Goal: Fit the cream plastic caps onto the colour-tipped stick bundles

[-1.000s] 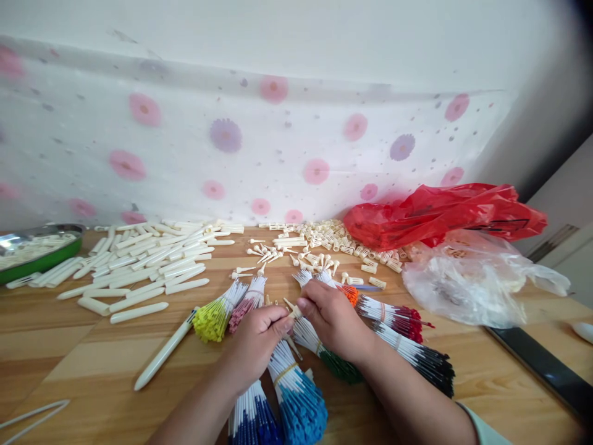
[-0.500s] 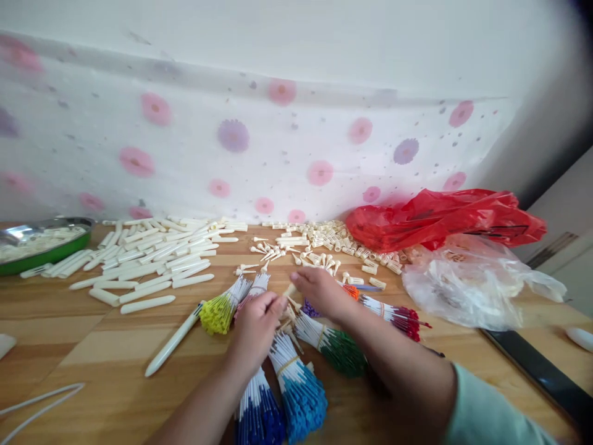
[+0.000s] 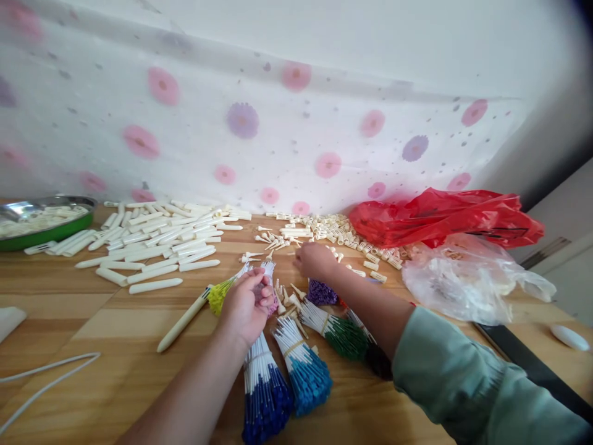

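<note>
My left hand is turned partly palm-up with its fingers curled in; whatever lies inside them cannot be made out. It hovers over the pink bundle of pen refills. My right hand reaches to the small cream pen plugs, fingertips pressed together and mostly hidden. Between the hands lies a little heap of cream plugs. Banded refill bundles surround it: yellow, purple, green, light blue and dark blue. A cream pen barrel with refills in its end lies left.
Many cream barrels are piled at the back left, beside a green-sided bowl. Short slotted cream parts spread toward a red plastic bag and a clear bag. A white cable lies front left.
My right hand has moved away from the left, back toward the scattered plugs, and its sleeve shows more. My left hand has rolled palm-up. The camera view has tilted slightly.
</note>
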